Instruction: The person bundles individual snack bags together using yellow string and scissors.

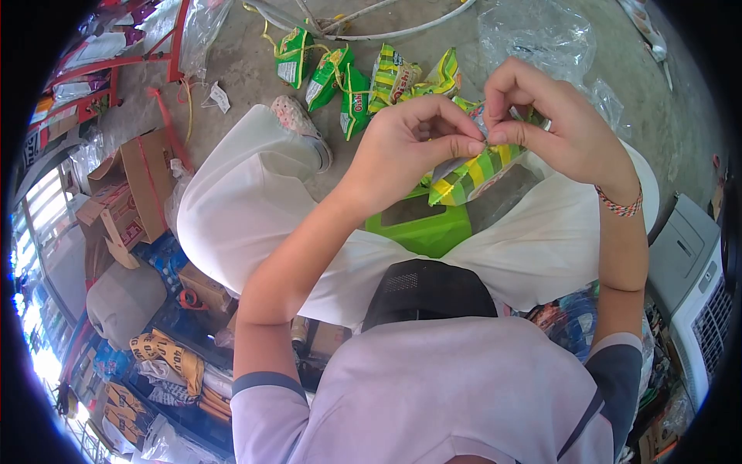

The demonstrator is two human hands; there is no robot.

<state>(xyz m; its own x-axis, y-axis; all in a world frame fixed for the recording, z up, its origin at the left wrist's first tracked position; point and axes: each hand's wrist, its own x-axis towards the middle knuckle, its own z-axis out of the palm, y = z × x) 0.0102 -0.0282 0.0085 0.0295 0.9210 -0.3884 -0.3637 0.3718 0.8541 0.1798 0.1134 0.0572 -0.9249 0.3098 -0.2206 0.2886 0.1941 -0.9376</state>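
My left hand (421, 147) and my right hand (541, 124) meet over my lap, fingertips pinched together at the top edge of a green and yellow striped snack bag (475, 176). What exactly lies between the fingertips is too small to make out. Beyond the hands, a row of bags runs along the floor: green ones (292, 59) at the left and a striped one (392, 79) nearer the hands, with yellow string at the left end. Under the held bag is a bright green plastic stool (425, 230).
Clear plastic wrap (537, 39) lies on the floor ahead. At the left stand an open cardboard box (143, 182), a red metal rack (176, 42) and a grey cap (126, 303). A grey and white appliance (688, 271) is at the right. White metal tubing (386, 35) lies ahead.
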